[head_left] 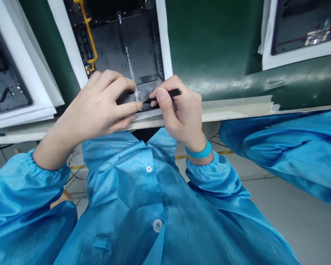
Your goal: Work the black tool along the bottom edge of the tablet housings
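An opened electronic device [107,44], perhaps a tablet, lies on a white sheet at the edge of the bench in front of me. Its dark interior carries an orange flex cable [89,33] at the left and a thin flat ribbon cable [129,60] down the middle. My left hand [99,101] rests over the near edge, fingers apart, fingertips beside the ribbon cable's lower end. In my right hand [179,110] a slim black pointed tool [173,93] is pinched between thumb and fingers. Its tip is by my left fingertip; exact contact is hard to see.
Similar opened devices lie at the left [5,81] and the upper right [306,25], on white sheets. A green mat [209,48] covers the bench, with pale tape [237,106] along its front edge. Another person's blue sleeve [292,143] is close on my right.
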